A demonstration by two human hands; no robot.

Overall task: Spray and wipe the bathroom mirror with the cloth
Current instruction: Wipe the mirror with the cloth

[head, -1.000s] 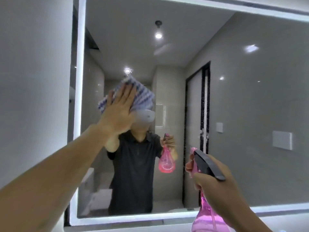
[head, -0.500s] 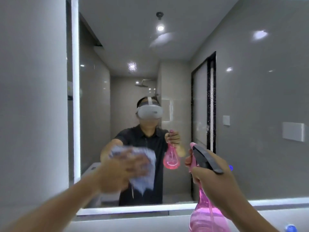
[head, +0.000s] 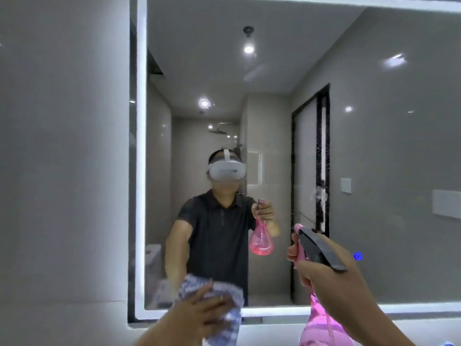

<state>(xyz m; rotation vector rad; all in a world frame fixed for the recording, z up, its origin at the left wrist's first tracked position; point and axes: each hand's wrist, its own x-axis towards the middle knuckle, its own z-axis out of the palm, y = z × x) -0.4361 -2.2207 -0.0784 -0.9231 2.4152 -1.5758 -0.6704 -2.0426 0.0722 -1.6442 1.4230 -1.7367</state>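
A large wall mirror (head: pixel 374 151) with a lit white border fills the view. My left hand (head: pixel 202 310) presses a blue-and-white checked cloth (head: pixel 232 318) against the mirror's bottom edge, left of centre. My right hand (head: pixel 331 278) holds a pink spray bottle (head: pixel 321 330) with a dark trigger head (head: pixel 319 250), raised in front of the lower right part of the glass, nozzle pointing at the mirror. The mirror reflects a person in a dark shirt with the same bottle and cloth.
A grey tiled wall (head: pixel 62 171) stands left of the mirror. A pale ledge (head: pixel 269 330) runs under the mirror's lower border. A small smudge (head: pixel 319 193) shows on the glass right of centre.
My left hand has swept the cloth down the mirror from upper left to the bottom edge. My right hand has kept the spray bottle nearly still.
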